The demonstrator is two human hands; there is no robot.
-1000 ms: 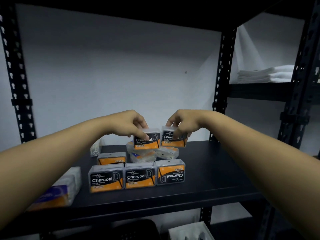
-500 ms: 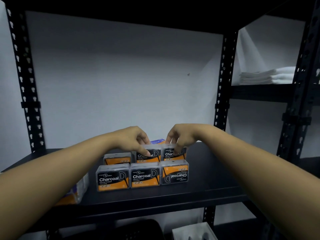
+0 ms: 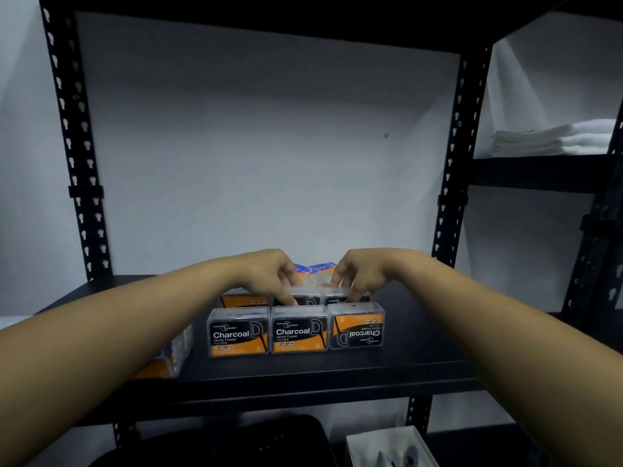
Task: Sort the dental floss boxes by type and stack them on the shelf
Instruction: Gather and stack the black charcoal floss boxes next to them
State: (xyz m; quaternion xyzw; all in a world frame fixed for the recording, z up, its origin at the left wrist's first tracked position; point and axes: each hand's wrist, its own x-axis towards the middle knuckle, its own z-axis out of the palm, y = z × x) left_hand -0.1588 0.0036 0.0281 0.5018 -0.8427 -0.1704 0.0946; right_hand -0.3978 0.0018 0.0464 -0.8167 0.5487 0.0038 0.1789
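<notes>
Three clear Charcoal floss boxes stand in a front row on the black shelf [image 3: 421, 369]: left box [image 3: 238, 332], middle box [image 3: 299, 329], and right box [image 3: 356, 326], whose label is upside down. A second row stands directly behind them. My left hand [image 3: 269, 274] pinches the middle rear Charcoal box [image 3: 305, 295]; my right hand [image 3: 359, 274] pinches the right rear Charcoal box [image 3: 335, 295]. Both boxes sit low in the row, mostly hidden. A third rear box [image 3: 244, 299] is at the left. A blue-and-orange floss box [image 3: 315, 269] shows behind my hands.
A blue-and-orange package [image 3: 172, 357] lies at the shelf's left, partly under my left forearm. Perforated black uprights [image 3: 77, 163] frame the bay. Folded white towels [image 3: 559, 138] sit on the neighbouring shelf at right. A white bin [image 3: 387, 446] and a dark object lie below.
Both hands have brought their Charcoal boxes down from above the pile into the second row behind the front three. The camera view has shifted upward.
</notes>
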